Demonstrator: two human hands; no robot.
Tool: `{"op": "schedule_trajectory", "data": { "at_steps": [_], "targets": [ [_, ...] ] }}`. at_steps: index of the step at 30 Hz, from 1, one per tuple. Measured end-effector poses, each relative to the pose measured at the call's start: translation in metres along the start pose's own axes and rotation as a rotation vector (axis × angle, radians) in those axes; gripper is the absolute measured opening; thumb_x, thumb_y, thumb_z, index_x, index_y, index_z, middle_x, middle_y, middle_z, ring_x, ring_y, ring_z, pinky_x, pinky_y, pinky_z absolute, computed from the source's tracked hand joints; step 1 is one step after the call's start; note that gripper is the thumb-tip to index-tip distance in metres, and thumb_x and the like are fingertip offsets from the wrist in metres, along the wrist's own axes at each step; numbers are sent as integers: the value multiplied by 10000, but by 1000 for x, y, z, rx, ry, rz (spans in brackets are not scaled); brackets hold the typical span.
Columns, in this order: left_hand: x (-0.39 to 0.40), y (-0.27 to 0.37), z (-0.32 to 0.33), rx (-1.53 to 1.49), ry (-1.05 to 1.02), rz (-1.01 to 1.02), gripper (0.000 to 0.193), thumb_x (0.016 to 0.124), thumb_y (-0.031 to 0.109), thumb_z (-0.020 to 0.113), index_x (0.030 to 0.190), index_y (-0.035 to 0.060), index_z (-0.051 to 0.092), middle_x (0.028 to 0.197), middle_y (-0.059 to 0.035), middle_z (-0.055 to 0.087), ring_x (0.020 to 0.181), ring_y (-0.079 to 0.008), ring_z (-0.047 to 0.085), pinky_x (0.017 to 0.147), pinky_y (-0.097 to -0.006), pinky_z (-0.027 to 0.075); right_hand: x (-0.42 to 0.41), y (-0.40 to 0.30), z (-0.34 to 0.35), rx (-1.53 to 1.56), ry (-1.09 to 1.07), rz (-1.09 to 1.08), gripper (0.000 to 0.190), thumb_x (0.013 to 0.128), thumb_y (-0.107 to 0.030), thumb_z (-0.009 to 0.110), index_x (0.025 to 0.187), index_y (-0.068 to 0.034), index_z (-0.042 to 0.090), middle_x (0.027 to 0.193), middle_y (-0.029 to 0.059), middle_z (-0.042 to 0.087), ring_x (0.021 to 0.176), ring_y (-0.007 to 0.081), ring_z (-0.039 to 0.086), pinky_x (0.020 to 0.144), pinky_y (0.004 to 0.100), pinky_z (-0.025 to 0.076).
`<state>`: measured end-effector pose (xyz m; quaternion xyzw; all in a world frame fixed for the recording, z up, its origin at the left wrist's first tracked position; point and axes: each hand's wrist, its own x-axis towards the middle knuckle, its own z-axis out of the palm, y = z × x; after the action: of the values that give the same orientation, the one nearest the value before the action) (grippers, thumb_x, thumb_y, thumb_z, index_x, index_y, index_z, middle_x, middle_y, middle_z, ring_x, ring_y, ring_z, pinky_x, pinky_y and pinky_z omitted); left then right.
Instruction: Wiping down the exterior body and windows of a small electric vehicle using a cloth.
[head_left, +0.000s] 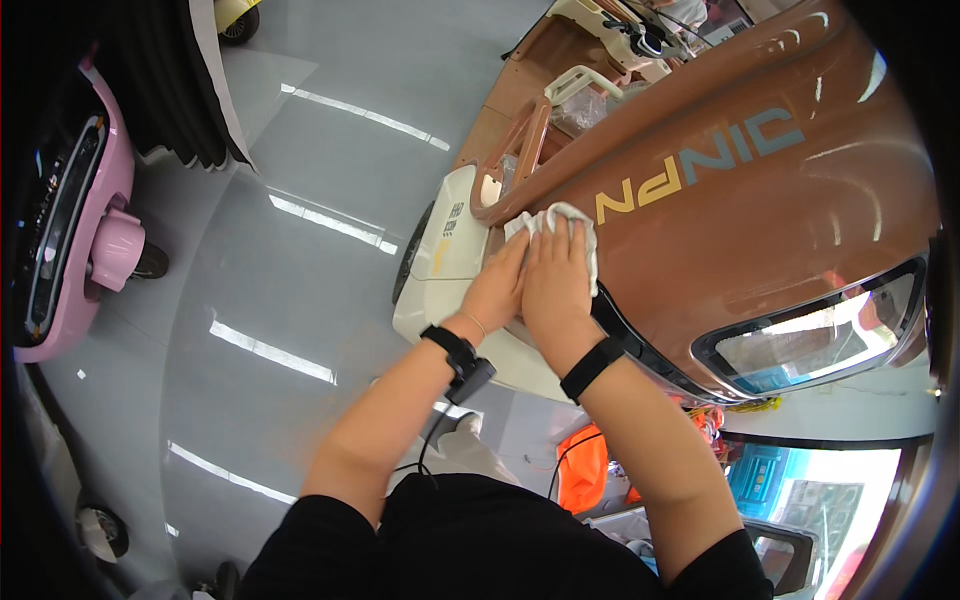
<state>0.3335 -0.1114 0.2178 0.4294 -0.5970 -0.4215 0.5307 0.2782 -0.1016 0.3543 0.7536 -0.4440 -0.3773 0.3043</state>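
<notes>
A white cloth (577, 212) lies against the brown body panel (660, 247) of a small vehicle, beside the lower corner of its door opening. My right hand (556, 274) is flat over the cloth, fingers together, pressing it to the panel. Right beside it, my left hand (496, 279) has its fingertips on the cloth's left edge. The cloth under both palms is hidden. Large two-tone lettering (697, 165) runs along the panel just beyond the cloth. To the left of my hands is a cream fender (450, 232), which also bears writing.
A brown door-opening frame (517, 161) and the vehicle's interior lie beyond my hands. A rear window (817, 334) is at right. The pink vehicle (112, 247) stands at far left by a black curtain (161, 82). An orange bag-like item (582, 469) lies below my right forearm. Cables hang near my wrists.
</notes>
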Motion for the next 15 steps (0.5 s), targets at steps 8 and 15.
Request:
{"op": "schedule_trajectory", "data": {
  "at_steps": [8, 15],
  "targets": [
    [-56, -64, 52, 24, 143, -104, 629, 960, 173, 514, 1489, -34, 243, 1537, -238, 282, 1424, -373, 283, 1171, -382, 236, 0, -64, 62, -87, 26, -109, 594, 971, -279, 420, 1502, -39, 307, 1547, 82, 341, 1461, 322, 203, 1183, 526, 39],
    [-92, -101, 68, -72, 122, -361, 640, 932, 178, 513, 1476, -48, 261, 1554, -246, 236, 1447, -370, 227, 1162, -417, 243, 3, -115, 127, -122, 55, -321, 618, 963, -271, 430, 1509, -27, 276, 1549, 84, 332, 1463, 308, 205, 1189, 508, 53]
  ]
}}
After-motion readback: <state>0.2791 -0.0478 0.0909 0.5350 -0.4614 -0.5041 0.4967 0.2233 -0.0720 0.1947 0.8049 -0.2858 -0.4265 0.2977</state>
